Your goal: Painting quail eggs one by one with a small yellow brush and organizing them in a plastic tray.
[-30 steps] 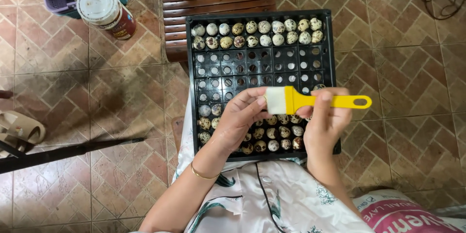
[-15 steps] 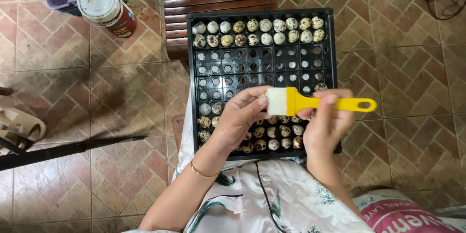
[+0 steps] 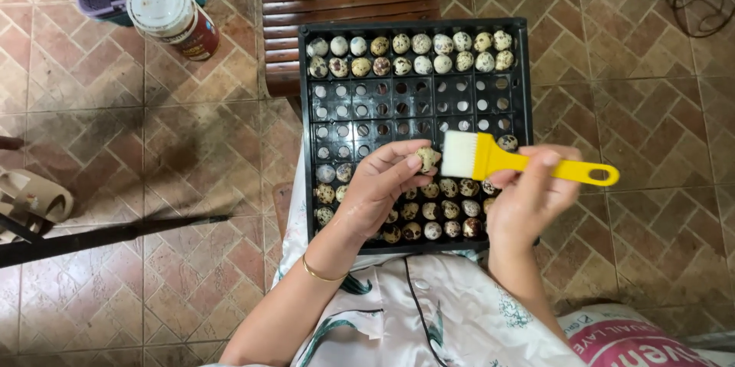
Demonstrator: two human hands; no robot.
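Pinched in the left hand (image 3: pixel 383 183) at frame centre, a speckled egg (image 3: pixel 426 158) is apparently touched by the yellow brush (image 3: pixel 528 164) gripped by the right hand (image 3: pixel 532 198), above the black tray (image 3: pixel 417 99).

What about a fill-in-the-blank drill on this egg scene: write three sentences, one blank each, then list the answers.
1. The left hand holds one speckled egg against the white bristles of a brush whose handle is ____.
2. The right hand grips the brush by its ____.
3. The black tray has eggs in its far and near rows, while its ____ rows stand empty.

Answers: yellow; handle; middle
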